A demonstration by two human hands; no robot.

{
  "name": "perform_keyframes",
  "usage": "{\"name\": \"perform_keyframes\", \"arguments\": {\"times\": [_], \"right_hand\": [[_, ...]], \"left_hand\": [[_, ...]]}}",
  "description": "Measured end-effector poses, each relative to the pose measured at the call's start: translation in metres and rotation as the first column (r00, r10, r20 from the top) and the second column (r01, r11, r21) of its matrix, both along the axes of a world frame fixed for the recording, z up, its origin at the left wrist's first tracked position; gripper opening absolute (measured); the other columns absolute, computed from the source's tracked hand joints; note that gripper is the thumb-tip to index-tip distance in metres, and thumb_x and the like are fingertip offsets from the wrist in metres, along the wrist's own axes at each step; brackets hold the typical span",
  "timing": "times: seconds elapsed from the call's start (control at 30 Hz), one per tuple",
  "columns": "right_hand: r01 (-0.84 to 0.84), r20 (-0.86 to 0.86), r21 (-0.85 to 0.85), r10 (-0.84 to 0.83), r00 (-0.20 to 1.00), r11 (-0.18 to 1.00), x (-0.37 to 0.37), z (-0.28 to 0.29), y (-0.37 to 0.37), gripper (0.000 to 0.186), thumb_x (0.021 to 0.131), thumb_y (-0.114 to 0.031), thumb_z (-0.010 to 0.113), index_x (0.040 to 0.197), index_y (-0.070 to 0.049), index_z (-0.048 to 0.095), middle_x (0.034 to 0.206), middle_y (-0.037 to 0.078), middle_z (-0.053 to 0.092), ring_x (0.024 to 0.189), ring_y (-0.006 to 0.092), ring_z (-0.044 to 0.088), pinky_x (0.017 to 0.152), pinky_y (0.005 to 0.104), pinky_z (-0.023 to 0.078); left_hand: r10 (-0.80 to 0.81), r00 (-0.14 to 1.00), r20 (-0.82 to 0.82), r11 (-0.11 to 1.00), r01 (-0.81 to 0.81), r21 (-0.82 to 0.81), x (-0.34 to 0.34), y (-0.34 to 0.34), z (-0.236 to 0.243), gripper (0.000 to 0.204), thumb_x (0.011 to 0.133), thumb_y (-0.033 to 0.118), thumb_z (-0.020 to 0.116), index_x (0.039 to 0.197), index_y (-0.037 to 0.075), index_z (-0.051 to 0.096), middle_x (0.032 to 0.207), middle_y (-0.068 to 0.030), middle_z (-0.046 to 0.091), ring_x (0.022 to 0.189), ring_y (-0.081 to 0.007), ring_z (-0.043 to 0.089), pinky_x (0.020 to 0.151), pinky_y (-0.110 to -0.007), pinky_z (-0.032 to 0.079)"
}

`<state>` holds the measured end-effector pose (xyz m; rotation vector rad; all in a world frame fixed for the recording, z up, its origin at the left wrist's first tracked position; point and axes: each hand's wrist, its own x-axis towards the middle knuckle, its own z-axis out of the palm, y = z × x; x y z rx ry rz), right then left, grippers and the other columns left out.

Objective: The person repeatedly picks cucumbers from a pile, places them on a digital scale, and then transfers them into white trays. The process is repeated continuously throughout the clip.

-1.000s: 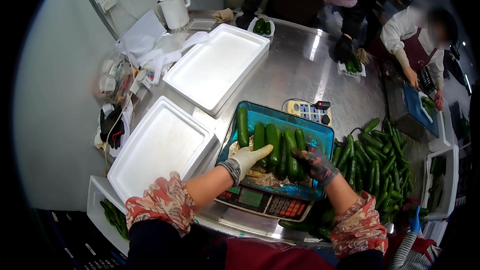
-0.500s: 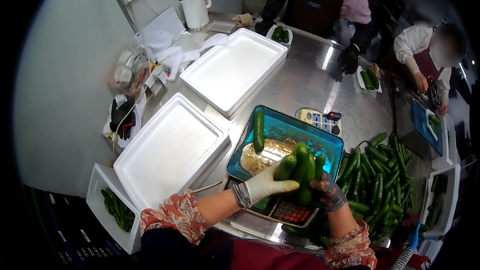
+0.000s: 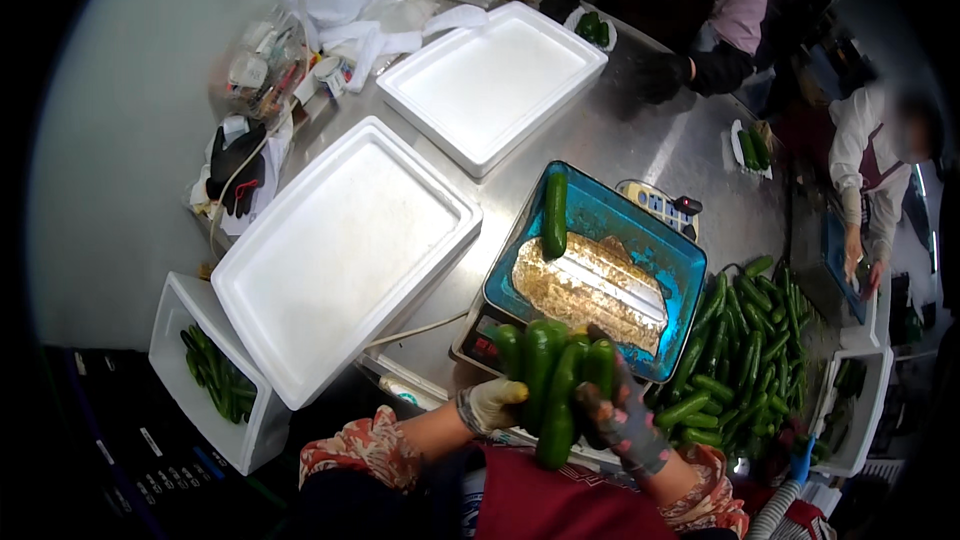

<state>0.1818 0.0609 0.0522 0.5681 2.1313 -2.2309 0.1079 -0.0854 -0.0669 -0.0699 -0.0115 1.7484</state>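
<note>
Between my two gloved hands I hold a bunch of several green cucumbers (image 3: 550,380), close to my apron and in front of the scale. My left hand (image 3: 492,406), in a pale glove, closes on the bunch from the left. On the other side my right hand (image 3: 622,415), in a dark patterned glove, grips it. Just beyond sits the scale's blue pan (image 3: 685,290), its middle worn and stained. One cucumber (image 3: 555,215) lies along the pan's far left side. The bunch and my hands cover most of the scale's front panel.
A heap of cucumbers (image 3: 745,360) lies right of the scale. Two white trays (image 3: 340,260) (image 3: 500,80) stand left and behind. A white bin (image 3: 180,370) at lower left holds cucumbers. A power strip (image 3: 655,202) lies behind the pan. Two co-workers stand across the table and at far right.
My hands have drawn the cucumber bunch back from over the pan toward my body, baring the pan's middle. The view has shifted. The co-worker across the table has moved a gloved hand.
</note>
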Motion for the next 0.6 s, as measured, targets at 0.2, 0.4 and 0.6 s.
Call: {"name": "perform_keyframes", "arguments": {"times": [0.2,0.4,0.6], "right_hand": [[-0.296,0.015,0.709,0.406,0.914,0.64,-0.012,0.005,-0.026,0.068,0.08,-0.032,0.064,0.133,0.002,0.036,0.125,0.028,0.043,0.116,0.0446,0.044,0.101,0.0443,0.032],[-0.509,-0.084,0.438,0.597,0.798,0.741,-0.009,-0.016,-0.046,0.073,0.077,-0.034,0.069,0.132,0.002,0.037,0.125,0.032,0.043,0.116,0.0473,0.043,0.094,0.0471,0.04],[-0.331,-0.118,-0.398,0.31,0.943,0.855,-0.011,-0.028,-0.033,0.062,0.07,-0.031,0.07,0.117,0.003,0.049,0.107,0.016,0.057,0.089,0.0186,0.056,0.073,0.0289,0.047]], "left_hand": [[0.04,0.956,-0.29,0.998,-0.05,-0.029,-0.001,-0.062,-0.004,0.09,0.068,0.018,0.075,0.141,0.008,0.023,0.139,-0.0102,0.035,0.126,-0.0237,0.038,0.107,-0.04,0.027],[0.11,0.986,-0.122,0.986,-0.094,0.136,-0.003,-0.092,0.02,0.093,0.065,0.017,0.076,0.141,0.008,0.022,0.139,-0.0125,0.035,0.126,-0.0272,0.038,0.107,-0.042,0.027],[0.136,0.99,-0.044,0.969,-0.124,0.215,-0.008,-0.098,0.031,0.097,0.063,0.017,0.078,0.141,0.009,0.021,0.139,-0.0148,0.036,0.126,-0.0307,0.038,0.106,-0.044,0.027]]}}
